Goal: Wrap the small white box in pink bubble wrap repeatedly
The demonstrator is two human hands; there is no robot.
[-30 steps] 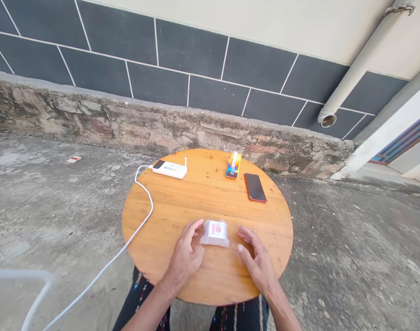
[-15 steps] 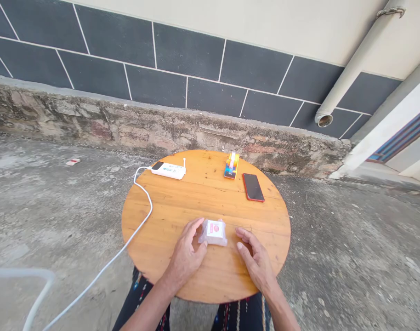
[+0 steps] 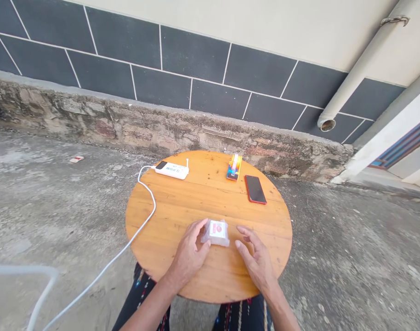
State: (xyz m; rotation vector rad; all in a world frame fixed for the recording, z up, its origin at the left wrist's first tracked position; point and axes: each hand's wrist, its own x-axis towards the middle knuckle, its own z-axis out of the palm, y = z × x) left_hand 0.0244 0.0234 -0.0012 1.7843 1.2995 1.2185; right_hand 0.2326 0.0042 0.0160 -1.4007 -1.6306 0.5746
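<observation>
A small packet in clear, crinkled wrap with a white and pink label [image 3: 217, 229] lies near the front middle of the round wooden table [image 3: 203, 197]. At its left edge is my left hand [image 3: 190, 250], thumb and fingers apart; whether the fingertips touch the wrap I cannot tell. My right hand [image 3: 254, 256] rests to the right of the packet with a gap between them, its fingers curved and spread from the thumb, holding nothing.
At the table's back left lies a white device [image 3: 172, 170] with a white cable [image 3: 141, 225] running off to the lower left. A yellow and blue tape dispenser [image 3: 234, 167] stands at the back right, near a red-edged phone [image 3: 255, 189].
The camera view has shifted slightly, so the table and its items appear a little further right. Both hands keep about the same pose around the packet.
</observation>
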